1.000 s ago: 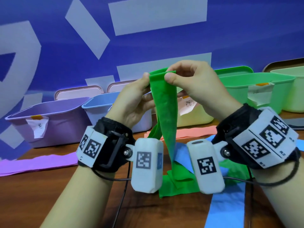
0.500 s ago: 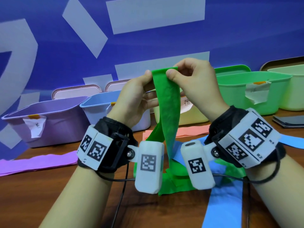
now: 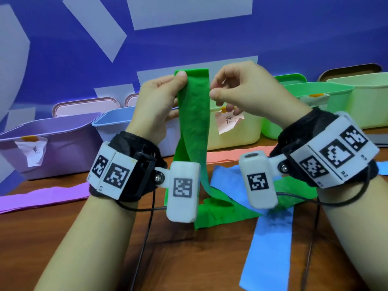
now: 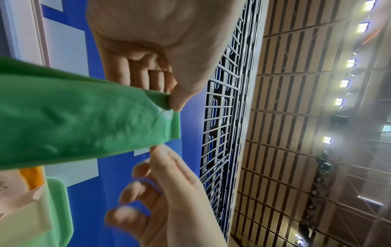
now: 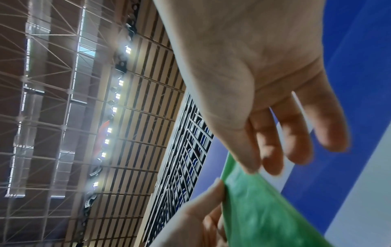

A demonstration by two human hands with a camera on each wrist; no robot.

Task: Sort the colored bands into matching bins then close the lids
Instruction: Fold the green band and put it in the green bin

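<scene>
Centre frame, the left hand pinched the green band's top corner; the right hand, fingers loosely curled, hovered beside its edge, gripping nothing.

Blue wall behind, pale grey angular shapes across it. Brown wooden table in foreground. Wrist views: high slatted ceiling, metal trusses, row of bright lights, metal grille above wall.
</scene>
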